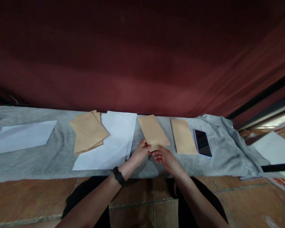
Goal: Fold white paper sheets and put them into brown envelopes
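Observation:
A tan paper envelope [154, 130] lies tilted at the middle of the grey cloth, its near end between my two hands. My left hand [142, 151] pinches the envelope's near left corner, thumb on top. At the near edge, my right hand [165, 157] touches the envelope with curled fingers. Just right of it rests a stack of tan envelopes [184, 136]. To the left, more tan envelopes [87, 131] lie in a loose, fanned pile, partly over white paper sheets [118, 126].
A phone [203, 143] with a pale purple edge lies right of the envelopes. Another white sheet [23, 136] is at the far left. The grey cloth [54, 164] covers a narrow surface against a dark red curtain [142, 63]. Tiled floor [133, 202] shows below.

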A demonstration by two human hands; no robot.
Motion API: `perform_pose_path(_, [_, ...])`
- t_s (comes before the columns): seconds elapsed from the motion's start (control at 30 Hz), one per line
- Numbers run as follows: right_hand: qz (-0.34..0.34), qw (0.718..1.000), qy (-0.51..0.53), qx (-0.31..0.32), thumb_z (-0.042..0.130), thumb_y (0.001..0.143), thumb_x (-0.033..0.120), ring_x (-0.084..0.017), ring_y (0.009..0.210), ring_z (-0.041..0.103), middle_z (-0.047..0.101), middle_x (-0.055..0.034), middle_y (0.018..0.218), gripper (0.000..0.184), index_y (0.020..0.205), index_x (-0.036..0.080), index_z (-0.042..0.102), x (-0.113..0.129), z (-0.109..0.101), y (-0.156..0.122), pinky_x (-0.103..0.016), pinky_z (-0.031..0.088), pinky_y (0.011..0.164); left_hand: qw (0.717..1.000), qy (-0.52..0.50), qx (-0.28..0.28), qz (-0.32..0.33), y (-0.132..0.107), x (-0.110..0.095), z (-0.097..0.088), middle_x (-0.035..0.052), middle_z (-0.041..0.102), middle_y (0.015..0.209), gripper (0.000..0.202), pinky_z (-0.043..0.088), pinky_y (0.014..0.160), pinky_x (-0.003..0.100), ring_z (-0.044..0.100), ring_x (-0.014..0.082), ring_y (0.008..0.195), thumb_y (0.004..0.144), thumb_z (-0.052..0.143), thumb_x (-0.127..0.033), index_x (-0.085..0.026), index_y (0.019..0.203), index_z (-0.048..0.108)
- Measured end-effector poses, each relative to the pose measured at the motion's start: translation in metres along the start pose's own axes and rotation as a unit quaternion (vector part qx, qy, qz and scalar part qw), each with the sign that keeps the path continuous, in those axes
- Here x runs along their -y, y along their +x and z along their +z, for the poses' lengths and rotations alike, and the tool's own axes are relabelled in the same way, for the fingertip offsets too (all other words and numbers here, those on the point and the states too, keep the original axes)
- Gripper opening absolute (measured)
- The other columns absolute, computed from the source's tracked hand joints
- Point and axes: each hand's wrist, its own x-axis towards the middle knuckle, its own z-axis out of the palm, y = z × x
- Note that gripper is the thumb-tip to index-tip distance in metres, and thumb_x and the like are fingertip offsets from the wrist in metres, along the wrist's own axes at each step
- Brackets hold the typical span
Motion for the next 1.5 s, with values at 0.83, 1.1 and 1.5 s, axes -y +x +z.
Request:
perform_pose_path(0.83, [-0.318,0.648,-0.69,-0.052,0.034,0.105,0.041,-0.024,0.15,0.034,0.037,-0.0122,0.161,0.056,0.156,0.016,0.037,-0.013,-0.014,0.007,-0.048,0.026,0.124,0.945,0.308,0.074,-0.077,0.009,-0.015,-0.054,-0.0059,0.056,0.055,0.016,0.042,0.051,0.022,0.058,0.0145,0.048,0.074,0.065,-0.017,-0.021,0.083,0.053])
perform_pose_path(1.1, [-0.294,0.636,-0.707,-0.09,0.03,0.106,0.042,-0.023,0.152,0.03,0.037,-0.0134,0.161,0.058,0.155,0.011,0.036,0.004,-0.019,0.041,-0.046,0.023,0.124,0.782,0.603,0.012,0.156,-0.015,-0.009,-0.03,0.015,0.068,0.119,0.029,0.043,0.105,0.048,0.059,0.0335,0.122,0.086,0.063,-0.018,-0.018,0.114,0.064])
perform_pose_path(1.5, [-0.277,0.641,-0.685,-0.205,0.027,0.106,0.04,-0.027,0.15,0.033,0.037,-0.0139,0.16,0.057,0.156,0.014,0.036,0.016,-0.017,0.079,-0.052,0.022,0.123,0.709,0.635,0.121,0.283,-0.029,0.039,-0.009,0.0066,0.036,0.163,0.053,-0.002,0.119,0.072,0.018,0.0356,0.154,0.101,0.044,-0.039,-0.029,0.153,0.041])
